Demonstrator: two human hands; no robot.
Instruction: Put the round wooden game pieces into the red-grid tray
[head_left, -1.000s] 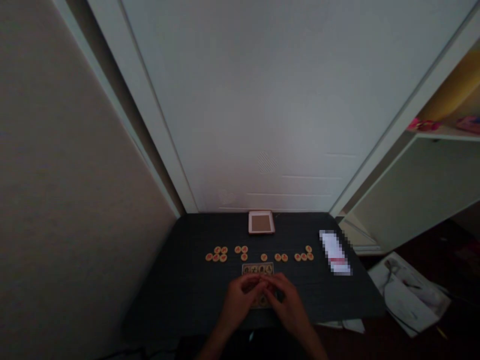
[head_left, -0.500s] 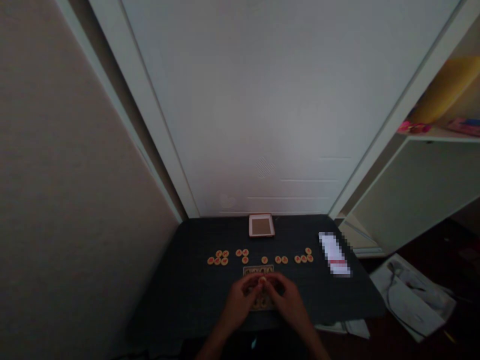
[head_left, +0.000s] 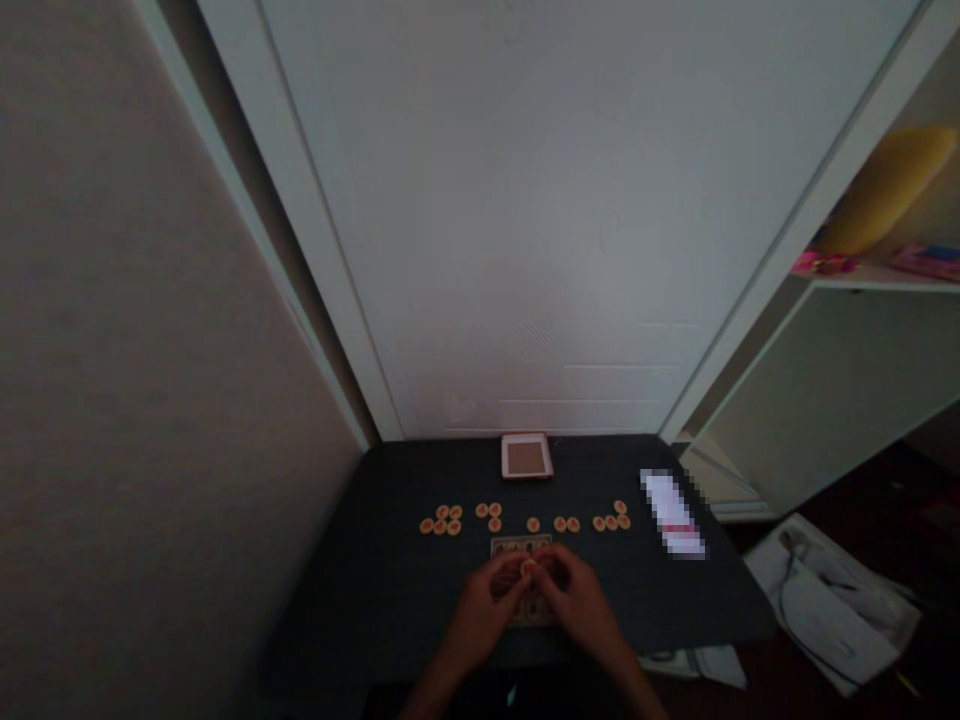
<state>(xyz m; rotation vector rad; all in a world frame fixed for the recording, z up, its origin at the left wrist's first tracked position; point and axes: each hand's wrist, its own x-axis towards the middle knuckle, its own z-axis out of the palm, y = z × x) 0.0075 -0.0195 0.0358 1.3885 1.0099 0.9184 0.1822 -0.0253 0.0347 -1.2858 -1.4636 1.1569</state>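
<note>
No readable writing anywhere; marks on pieces too small and dim to make out. Small round token (head_left: 529, 567), orange-tan w/ a reddish mark, pinched between fingertips of left hand (head_left: 487, 610) and right hand (head_left: 581, 608), both closed on it, just above the small board (head_left: 525, 548) near front centre of dark table (head_left: 375, 600). Similar tokens in a row (head_left: 525, 520) beyond the board, in small groups. Pink-rimmed box (head_left: 526, 456) at table's far edge. Blurred white packet (head_left: 673, 512) to the right.
</note>
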